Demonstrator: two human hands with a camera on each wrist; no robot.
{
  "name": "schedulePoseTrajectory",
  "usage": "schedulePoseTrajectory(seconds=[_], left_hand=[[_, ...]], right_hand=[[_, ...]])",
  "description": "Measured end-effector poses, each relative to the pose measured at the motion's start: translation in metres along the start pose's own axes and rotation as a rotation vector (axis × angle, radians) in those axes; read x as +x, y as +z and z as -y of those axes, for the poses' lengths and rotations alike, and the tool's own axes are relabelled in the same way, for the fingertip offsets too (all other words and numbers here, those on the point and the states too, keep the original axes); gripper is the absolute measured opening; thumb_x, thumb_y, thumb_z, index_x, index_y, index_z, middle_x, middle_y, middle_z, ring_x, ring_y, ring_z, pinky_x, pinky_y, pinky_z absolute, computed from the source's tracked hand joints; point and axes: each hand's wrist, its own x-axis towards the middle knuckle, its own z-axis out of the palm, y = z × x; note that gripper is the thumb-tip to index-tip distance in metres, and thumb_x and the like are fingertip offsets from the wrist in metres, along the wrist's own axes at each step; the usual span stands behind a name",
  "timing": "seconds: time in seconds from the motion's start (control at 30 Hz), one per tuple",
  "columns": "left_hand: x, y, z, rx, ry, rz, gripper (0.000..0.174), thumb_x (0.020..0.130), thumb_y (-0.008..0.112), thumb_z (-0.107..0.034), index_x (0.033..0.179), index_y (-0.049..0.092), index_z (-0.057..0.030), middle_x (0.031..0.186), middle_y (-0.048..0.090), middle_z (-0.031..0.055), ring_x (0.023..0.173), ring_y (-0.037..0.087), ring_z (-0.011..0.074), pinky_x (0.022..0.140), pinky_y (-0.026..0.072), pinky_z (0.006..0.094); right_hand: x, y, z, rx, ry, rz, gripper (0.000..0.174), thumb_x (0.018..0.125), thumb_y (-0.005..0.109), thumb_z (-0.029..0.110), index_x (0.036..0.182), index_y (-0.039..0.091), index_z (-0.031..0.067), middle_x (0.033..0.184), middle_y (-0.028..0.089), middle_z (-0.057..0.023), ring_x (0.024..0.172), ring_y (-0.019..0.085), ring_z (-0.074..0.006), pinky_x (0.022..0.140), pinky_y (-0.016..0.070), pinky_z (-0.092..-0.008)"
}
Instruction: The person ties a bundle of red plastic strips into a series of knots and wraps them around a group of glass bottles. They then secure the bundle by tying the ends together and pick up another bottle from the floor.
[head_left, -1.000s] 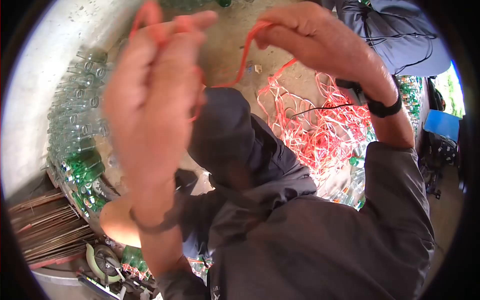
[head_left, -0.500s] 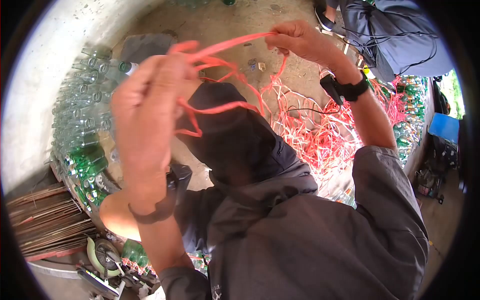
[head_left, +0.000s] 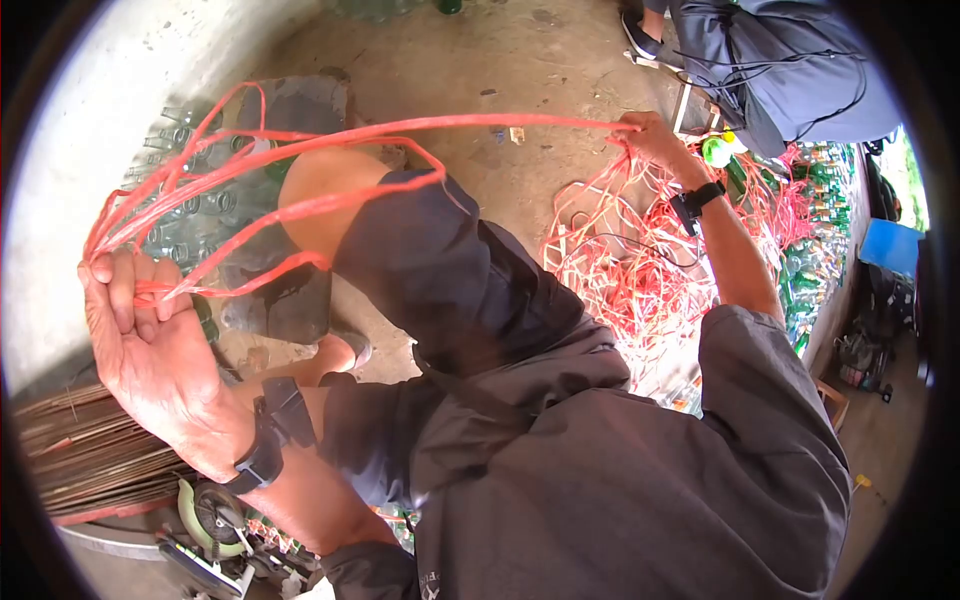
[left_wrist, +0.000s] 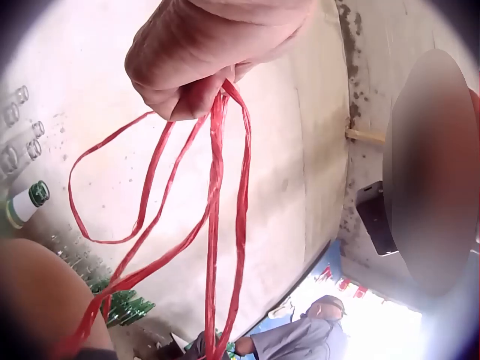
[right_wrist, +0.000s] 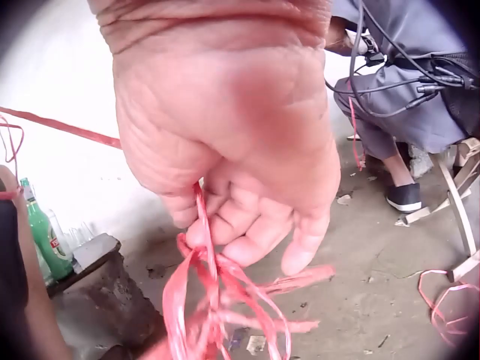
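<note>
Red plastic twine (head_left: pixel 480 120) stretches in a long strand between the two hands. At the far left, palm showing, my left hand (head_left: pixel 165 350) holds several loops of it in curled fingers. In the left wrist view, the loops (left_wrist: pixel 240 195) hang from under that hand. My right hand (head_left: pixel 655 145) pinches the strand's other end at the right. Below its fingers, in the right wrist view, dangles a knotted bunch of twine (right_wrist: pixel 217 300). A large tangled heap of red twine (head_left: pixel 640 290) lies on the floor beneath the right arm.
Clear and green glass bottles (head_left: pixel 195 210) stand along the left wall, with more green bottles (head_left: pixel 830 210) at the right. Another person (head_left: pixel 790 75) sits at upper right. A dark slab (head_left: pixel 290 300) lies beside my bent knee. Stacked thin strips (head_left: pixel 100 440) and a small wheel (head_left: pixel 212 515) are at lower left.
My hands have moved apart: the left far to the left and lower, the right to the right and down. The slack twine between them is drawn out into a long strand.
</note>
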Motion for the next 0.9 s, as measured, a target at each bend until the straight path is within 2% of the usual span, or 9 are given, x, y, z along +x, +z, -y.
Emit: schedulePoseTrajectory(seconds=[0.2,0.37,0.43,0.53,0.6,0.73,0.8,0.83,0.9], left_hand=[[-0.009,0.007,0.012,0.035,-0.021,-0.092,0.017,0.101,0.059,-0.016,0.093,0.052,-0.0030,0.070,0.033,-0.0025,0.062,0.027,0.0099,0.057,0.0286,0.0263],[-0.016,0.018,0.017,0.113,-0.020,-0.073,0.021,0.101,0.060,-0.020,0.090,0.051,-0.0043,0.069,0.031,-0.0028,0.061,0.026,0.0100,0.057,0.0275,0.0259],[-0.018,0.016,0.015,0.097,-0.033,-0.024,0.021,0.101,0.061,-0.020,0.090,0.051,-0.0045,0.069,0.030,-0.0029,0.061,0.025,0.0098,0.057,0.0272,0.0259],[-0.022,0.022,0.018,0.131,-0.040,-0.044,0.022,0.100,0.062,-0.021,0.090,0.052,-0.0047,0.068,0.030,-0.0031,0.061,0.026,0.0093,0.057,0.0268,0.0257],[-0.026,0.027,0.022,0.179,-0.033,-0.110,0.023,0.100,0.062,-0.022,0.090,0.052,-0.0048,0.068,0.030,-0.0032,0.061,0.026,0.0090,0.057,0.0269,0.0254],[-0.034,0.033,0.026,0.209,-0.073,-0.037,0.020,0.102,0.058,-0.019,0.092,0.051,-0.0035,0.069,0.031,-0.0035,0.061,0.025,0.0083,0.057,0.0272,0.0257],[-0.035,0.036,0.029,0.246,-0.060,-0.052,0.020,0.102,0.059,-0.019,0.093,0.051,-0.0033,0.069,0.031,-0.0038,0.061,0.025,0.0080,0.057,0.0271,0.0256],[-0.036,0.035,0.030,0.276,-0.051,-0.052,0.021,0.101,0.060,-0.021,0.091,0.054,-0.0033,0.069,0.032,-0.0040,0.061,0.027,0.0073,0.057,0.0278,0.0247],[-0.039,0.031,0.031,0.314,-0.052,-0.049,0.023,0.100,0.062,-0.023,0.090,0.057,-0.0034,0.069,0.034,-0.0043,0.061,0.028,0.0066,0.058,0.0285,0.0237]], right_hand=[[-0.004,-0.029,0.015,0.294,0.143,-0.398,0.019,0.095,0.052,0.005,0.100,0.070,0.0026,0.077,0.066,-0.0050,0.072,0.066,-0.0133,0.061,0.0504,-0.0287],[0.016,-0.091,-0.021,-0.149,0.024,-0.436,0.025,0.101,0.051,0.020,0.107,0.070,0.0054,0.075,0.066,-0.0035,0.070,0.067,-0.0134,0.058,0.0504,-0.0288],[-0.011,-0.107,0.026,0.519,0.051,-0.540,0.028,0.101,0.054,0.030,0.104,0.070,0.0069,0.072,0.064,-0.0018,0.064,0.061,-0.0122,0.058,0.0477,-0.0284],[-0.012,-0.105,0.019,0.167,-0.064,-0.475,0.030,0.102,0.055,0.034,0.098,0.070,0.0087,0.070,0.061,-0.0001,0.061,0.054,-0.0102,0.057,0.0440,-0.0273],[-0.019,-0.107,0.035,0.076,0.176,-0.234,0.032,0.102,0.054,0.037,0.100,0.070,0.0092,0.072,0.061,0.0006,0.065,0.053,-0.0090,0.059,0.0427,-0.0267],[-0.021,-0.099,0.021,0.526,0.015,-0.316,0.035,0.102,0.052,0.039,0.111,0.068,0.0095,0.079,0.059,0.0036,0.071,0.056,-0.0078,0.063,0.0448,-0.0284],[-0.007,-0.088,0.032,-0.355,-0.310,-0.486,0.036,0.103,0.049,0.039,0.114,0.067,0.0100,0.078,0.059,0.0031,0.070,0.057,-0.0078,0.063,0.0464,-0.0287],[-0.013,-0.099,0.037,0.167,0.157,-0.332,0.037,0.103,0.048,0.038,0.118,0.066,0.0097,0.080,0.061,0.0001,0.073,0.059,-0.0102,0.067,0.0491,-0.0290],[-0.015,-0.088,0.024,0.299,-0.065,-0.342,0.038,0.100,0.051,0.035,0.119,0.065,0.0057,0.085,0.062,-0.0028,0.073,0.059,-0.0131,0.063,0.0493,-0.0294]])
